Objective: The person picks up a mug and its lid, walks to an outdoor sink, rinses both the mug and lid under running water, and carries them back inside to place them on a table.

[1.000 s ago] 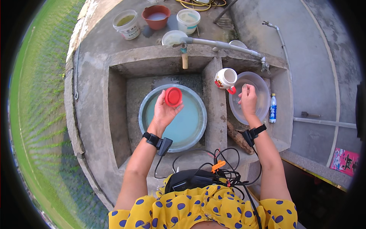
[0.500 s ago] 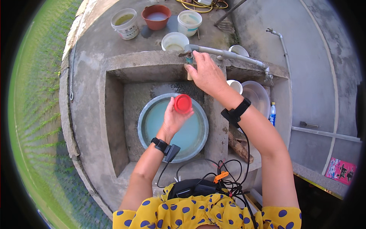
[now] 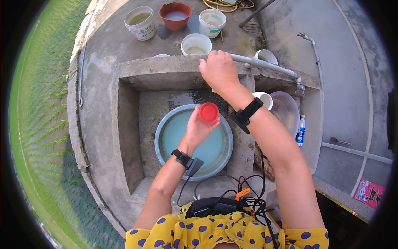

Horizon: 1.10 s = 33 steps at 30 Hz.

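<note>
- Red cup (image 3: 208, 113) in the left hand's (image 3: 198, 129) grip: smooth, glossy plastic.
- Basin (image 3: 166, 124) below that grip: dull grey metal.
- Sink wall (image 3: 166, 72) beside the right hand (image 3: 218, 71): rough, matt concrete.
- Pipe (image 3: 265, 64) right of that grip: smooth pale plastic.

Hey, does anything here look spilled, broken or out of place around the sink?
Nothing looks spilled or broken. The left hand holds a small red cup over the basin of cloudy water, and the right hand rests on the white pipe at the concrete sink's back edge. The buckets behind stand upright.
</note>
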Each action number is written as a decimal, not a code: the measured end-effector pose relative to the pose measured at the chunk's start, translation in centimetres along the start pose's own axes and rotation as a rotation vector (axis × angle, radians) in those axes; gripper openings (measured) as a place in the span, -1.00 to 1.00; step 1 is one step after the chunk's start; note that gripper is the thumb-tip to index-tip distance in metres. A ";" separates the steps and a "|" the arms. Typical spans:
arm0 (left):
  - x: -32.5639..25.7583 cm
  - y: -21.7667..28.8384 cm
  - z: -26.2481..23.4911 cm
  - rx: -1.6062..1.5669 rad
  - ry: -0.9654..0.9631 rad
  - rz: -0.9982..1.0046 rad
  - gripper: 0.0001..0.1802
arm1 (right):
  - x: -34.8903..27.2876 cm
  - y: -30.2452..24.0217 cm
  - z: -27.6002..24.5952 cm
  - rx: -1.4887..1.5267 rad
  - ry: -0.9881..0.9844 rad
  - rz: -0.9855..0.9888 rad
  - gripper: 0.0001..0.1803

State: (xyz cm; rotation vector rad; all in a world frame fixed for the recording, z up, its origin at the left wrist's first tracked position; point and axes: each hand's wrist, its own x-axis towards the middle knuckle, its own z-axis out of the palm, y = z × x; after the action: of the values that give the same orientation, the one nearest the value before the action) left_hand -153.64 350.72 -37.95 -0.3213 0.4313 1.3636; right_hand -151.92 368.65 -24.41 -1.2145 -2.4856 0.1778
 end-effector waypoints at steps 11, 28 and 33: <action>0.1 -0.1 1.4 -0.062 -0.012 0.087 -0.44 | -3.6 1.5 -2.3 0.404 0.121 0.088 -0.74; -0.4 0.4 1.0 0.075 -0.050 0.089 -0.53 | -15.5 2.9 1.7 -0.009 -0.238 -0.482 -0.69; 0.0 0.5 0.5 0.082 -0.106 0.072 -0.53 | -15.7 3.3 1.9 0.034 -0.223 -0.385 -0.66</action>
State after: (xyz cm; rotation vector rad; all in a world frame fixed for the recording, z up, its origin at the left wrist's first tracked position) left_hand -154.05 351.10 -37.49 -0.1660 0.4127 1.4219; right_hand -141.36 358.47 -31.26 -0.7140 -2.8390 0.2632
